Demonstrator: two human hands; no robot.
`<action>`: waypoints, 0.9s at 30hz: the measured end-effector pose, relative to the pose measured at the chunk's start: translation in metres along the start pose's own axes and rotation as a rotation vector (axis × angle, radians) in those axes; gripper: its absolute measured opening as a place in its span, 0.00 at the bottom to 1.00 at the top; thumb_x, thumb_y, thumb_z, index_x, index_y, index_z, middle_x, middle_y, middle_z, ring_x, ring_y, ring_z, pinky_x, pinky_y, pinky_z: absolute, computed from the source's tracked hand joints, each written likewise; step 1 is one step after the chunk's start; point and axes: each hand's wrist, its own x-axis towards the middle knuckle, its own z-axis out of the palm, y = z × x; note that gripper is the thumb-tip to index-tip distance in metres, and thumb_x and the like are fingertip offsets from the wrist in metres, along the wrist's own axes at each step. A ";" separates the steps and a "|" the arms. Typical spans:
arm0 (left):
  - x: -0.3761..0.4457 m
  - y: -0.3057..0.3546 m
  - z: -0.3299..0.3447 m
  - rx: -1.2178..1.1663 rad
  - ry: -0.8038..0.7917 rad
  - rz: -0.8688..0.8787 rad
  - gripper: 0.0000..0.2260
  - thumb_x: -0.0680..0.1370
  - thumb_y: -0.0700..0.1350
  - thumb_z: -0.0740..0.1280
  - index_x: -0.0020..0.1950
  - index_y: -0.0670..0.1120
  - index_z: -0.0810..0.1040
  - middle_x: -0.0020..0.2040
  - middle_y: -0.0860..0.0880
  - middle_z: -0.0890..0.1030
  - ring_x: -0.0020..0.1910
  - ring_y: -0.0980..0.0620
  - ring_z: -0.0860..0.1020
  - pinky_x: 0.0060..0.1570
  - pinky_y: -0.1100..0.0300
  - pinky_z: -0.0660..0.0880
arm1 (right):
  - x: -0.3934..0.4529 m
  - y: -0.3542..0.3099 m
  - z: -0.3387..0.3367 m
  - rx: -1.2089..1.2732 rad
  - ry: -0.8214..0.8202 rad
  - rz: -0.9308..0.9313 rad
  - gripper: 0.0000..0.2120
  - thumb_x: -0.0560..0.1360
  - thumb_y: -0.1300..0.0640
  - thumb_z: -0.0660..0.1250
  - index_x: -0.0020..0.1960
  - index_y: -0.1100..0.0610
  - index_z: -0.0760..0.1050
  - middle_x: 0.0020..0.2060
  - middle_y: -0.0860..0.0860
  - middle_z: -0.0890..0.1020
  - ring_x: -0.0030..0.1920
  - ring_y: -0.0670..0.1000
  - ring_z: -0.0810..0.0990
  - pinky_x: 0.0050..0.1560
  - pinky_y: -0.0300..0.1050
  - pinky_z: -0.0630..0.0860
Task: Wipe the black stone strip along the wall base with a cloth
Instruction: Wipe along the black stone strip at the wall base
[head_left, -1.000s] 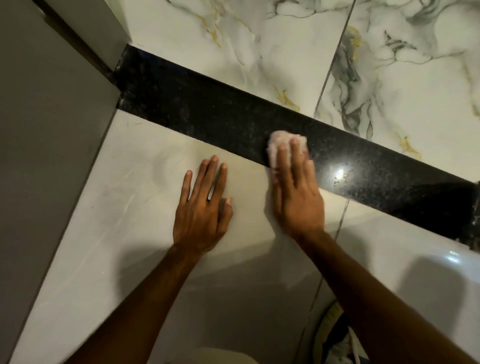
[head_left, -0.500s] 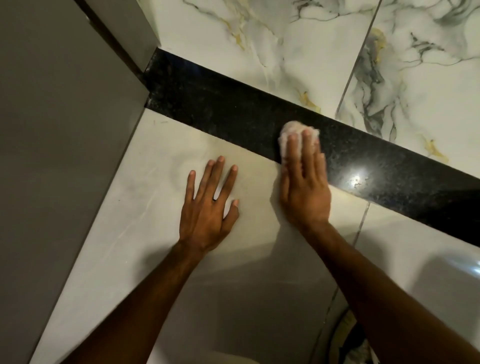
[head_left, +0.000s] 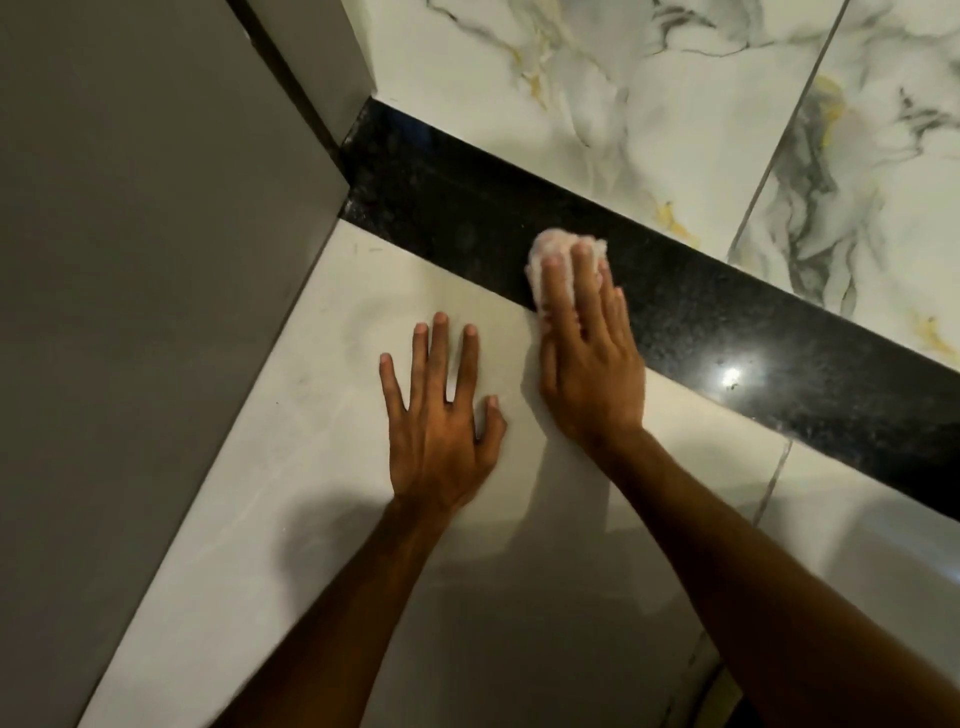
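A person crouched at the wall base presses a pale, crumpled cloth flat against the black stone strip with the right hand, its fingers extended and laid together over the fabric rather than curled around it, the heel of the palm reaching down onto the light floor tile. The cloth sits about midway along the strip, which runs from eleven o'clock near the corner down to four o'clock, below marbled wall tiles veined in grey and gold. The left hand lies open, palm down and fingers spread, on the floor tile just beside the right hand at its eight o'clock, touching neither cloth nor strip. A grey panel fills the nine o'clock side. A bright glint shows on the polished stone at three o'clock of the working hand.
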 end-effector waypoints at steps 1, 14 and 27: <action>0.000 -0.001 0.003 0.003 0.021 0.002 0.32 0.87 0.59 0.53 0.89 0.47 0.57 0.89 0.41 0.55 0.89 0.40 0.54 0.84 0.30 0.53 | 0.016 -0.004 0.002 0.008 0.036 0.061 0.31 0.89 0.54 0.54 0.90 0.54 0.50 0.90 0.58 0.51 0.90 0.59 0.49 0.91 0.60 0.51; -0.002 0.001 0.005 -0.005 0.062 -0.121 0.33 0.85 0.57 0.57 0.88 0.45 0.57 0.89 0.43 0.56 0.89 0.42 0.54 0.84 0.28 0.53 | 0.049 -0.021 0.000 -0.011 -0.073 -0.153 0.30 0.90 0.50 0.51 0.90 0.52 0.48 0.90 0.57 0.50 0.90 0.58 0.48 0.91 0.55 0.47; -0.004 0.002 0.005 0.065 0.089 -0.118 0.33 0.86 0.59 0.54 0.86 0.41 0.62 0.87 0.40 0.62 0.87 0.40 0.60 0.82 0.28 0.59 | 0.089 -0.050 0.013 -0.014 -0.232 -0.504 0.30 0.90 0.46 0.49 0.90 0.51 0.47 0.90 0.57 0.50 0.90 0.58 0.47 0.91 0.58 0.50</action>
